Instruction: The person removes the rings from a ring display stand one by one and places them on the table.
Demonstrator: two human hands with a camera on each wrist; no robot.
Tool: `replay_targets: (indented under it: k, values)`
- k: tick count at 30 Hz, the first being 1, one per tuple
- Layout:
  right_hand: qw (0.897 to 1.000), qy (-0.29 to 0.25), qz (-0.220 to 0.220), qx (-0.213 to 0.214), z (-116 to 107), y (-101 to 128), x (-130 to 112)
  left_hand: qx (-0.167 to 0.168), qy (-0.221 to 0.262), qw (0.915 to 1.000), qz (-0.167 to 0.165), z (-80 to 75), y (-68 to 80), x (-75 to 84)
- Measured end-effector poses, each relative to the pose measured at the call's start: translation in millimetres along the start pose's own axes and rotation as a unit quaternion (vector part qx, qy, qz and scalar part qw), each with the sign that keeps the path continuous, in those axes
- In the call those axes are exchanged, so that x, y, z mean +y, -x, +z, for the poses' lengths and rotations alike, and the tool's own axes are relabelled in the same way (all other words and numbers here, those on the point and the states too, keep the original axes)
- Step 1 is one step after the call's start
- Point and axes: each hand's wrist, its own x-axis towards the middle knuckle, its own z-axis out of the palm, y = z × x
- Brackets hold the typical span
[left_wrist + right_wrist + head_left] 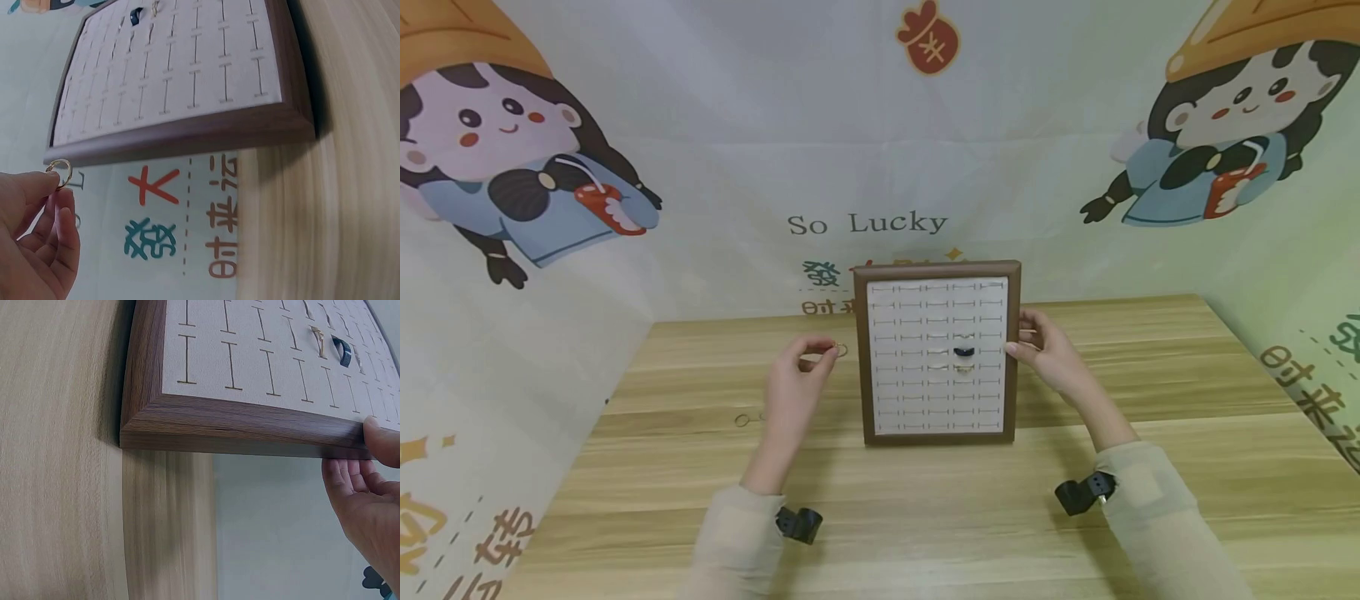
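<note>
From the head cam I've got the L hand (796, 387) just left of the display frame (940, 438). Its thumb & index fingertips are nearly together, pinching a gold ring (70, 173) by its edge; the head view shows a small gap btwn ring & frame. The R hand (1051, 358) grips the frame's right side, thumb on the front rim, other fingers round the back, spread only abt as wide as the frame's edge. Frame stands up on the table (940, 517), front twd my head cam. On its white slotted pad (900, 350), right of ctr, I see a dark ring (964, 352), w/ a gold-coloured band (963, 368) just below & a pale band (964, 337) just above. Marks in the next col left are too small to ID. A thin loop (742, 421) lies on the table left of the L wrist. Backdrop (737, 250) behind reads "So Lucky".
</note>
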Motion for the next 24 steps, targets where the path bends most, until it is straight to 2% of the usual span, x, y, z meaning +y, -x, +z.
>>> replay_targets:
  k: [10, 24]
  values:
    - [1.000, -0.008, -0.001, 0.001, -1, -1, 0, 0.010, -0.035, 0.9991, -0.021, -17.0, -1.1, -26.5]
    - [1.000, -0.008, 0.003, -0.003, 0, -1, -1, -0.002, -0.063, 0.9954, -0.072, -34.8, 4.1, -58.9]
